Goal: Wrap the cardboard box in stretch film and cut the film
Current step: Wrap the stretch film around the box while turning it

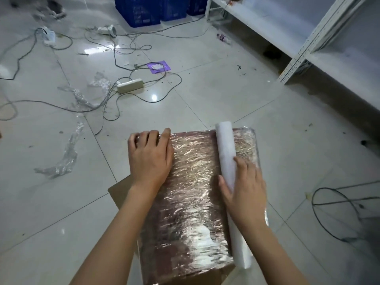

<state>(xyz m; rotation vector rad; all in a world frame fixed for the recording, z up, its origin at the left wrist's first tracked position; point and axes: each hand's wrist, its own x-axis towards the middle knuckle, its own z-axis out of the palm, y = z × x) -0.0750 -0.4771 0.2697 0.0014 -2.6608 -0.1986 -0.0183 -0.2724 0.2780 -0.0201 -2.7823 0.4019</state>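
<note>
The left hand point(149, 156) lies flat with fingers spread on the film-covered top of the cardboard box point(191, 194), fingertips curling over its far left edge. The right hand point(244, 192) rests open-palmed against the stretch film roll point(230, 177), thumb on its left side, fingers over it. The roll lies along the box's right edge, overhanging the near corner. The box sits on the tiled floor point(267, 112). Bare tile lies right of and beyond the box; cables point(115, 103) and film scraps point(65, 157) clutter the left, and a metal shelf point(308, 48) stands far right.
</note>
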